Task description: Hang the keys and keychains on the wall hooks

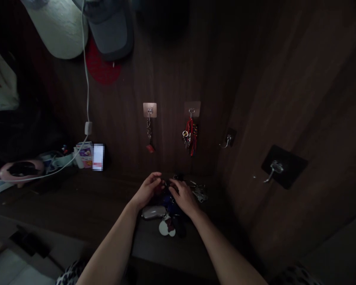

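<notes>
My left hand (pixel 148 191) and my right hand (pixel 182 195) meet over a dark shelf, fingers curled towards each other. Something small and dark seems to sit between their fingertips, too dim to make out. Just below them lie blue items (pixel 169 204), a grey oval case (pixel 153 212), white round tags (pixel 165 227) and a black fob-like piece (pixel 178 225). A bunch of keys (pixel 200 194) rests right of my right hand. Part of this pile is hidden under my hands.
On the back panel, one hook holds a keychain with a red tag (pixel 150 148), another a red-corded key bunch (pixel 191 134). Bare hooks (pixel 275 168) stick out at right. Caps (pixel 109 35) hang above a white cable (pixel 87 79). Small boxes (pixel 85 154) and a lit screen (pixel 98 157) stand left.
</notes>
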Available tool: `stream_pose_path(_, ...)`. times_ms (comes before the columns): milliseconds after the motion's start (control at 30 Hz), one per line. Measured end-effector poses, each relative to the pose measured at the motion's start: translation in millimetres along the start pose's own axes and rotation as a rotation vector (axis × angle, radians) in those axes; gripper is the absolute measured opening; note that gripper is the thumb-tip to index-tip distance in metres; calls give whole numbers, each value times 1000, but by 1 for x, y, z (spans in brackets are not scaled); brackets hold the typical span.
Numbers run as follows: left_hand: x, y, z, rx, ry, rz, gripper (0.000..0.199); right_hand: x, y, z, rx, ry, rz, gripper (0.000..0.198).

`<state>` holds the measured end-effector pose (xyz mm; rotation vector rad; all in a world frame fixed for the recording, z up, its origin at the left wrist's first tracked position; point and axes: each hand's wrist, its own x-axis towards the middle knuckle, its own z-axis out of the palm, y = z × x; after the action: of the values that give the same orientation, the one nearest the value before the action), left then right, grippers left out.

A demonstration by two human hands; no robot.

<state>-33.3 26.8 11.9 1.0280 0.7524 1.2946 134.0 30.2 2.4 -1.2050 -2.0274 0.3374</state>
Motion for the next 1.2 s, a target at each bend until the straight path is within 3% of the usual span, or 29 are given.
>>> stream_pose_path(267, -5, 4, 6, -115, -70, -36, 37, 1, -2, 5, 174, -47, -110, 21)
stream_pose_path(433, -3, 3, 3, -171, 3, 5, 36, 4, -1, 4, 325, -11, -59, 20)
stream_pose_path(600, -1, 1, -2, 1, 80, 0, 37, 8, 6, 0, 512, 103, 107, 29)
stream_pose_path(733, -1, -2, -2, 142, 47, -15, 35, 8, 7, -1, 668, 115, 216, 32)
stream_pose_path(967, -3, -5, 6, 329, -32, 23, 31, 2, 1, 3, 708, 76, 178, 32)
stream_pose_path(1200, -5, -4, 11, 297, -73, -41, 30, 1, 0, 3, 781, 92, 208, 32)
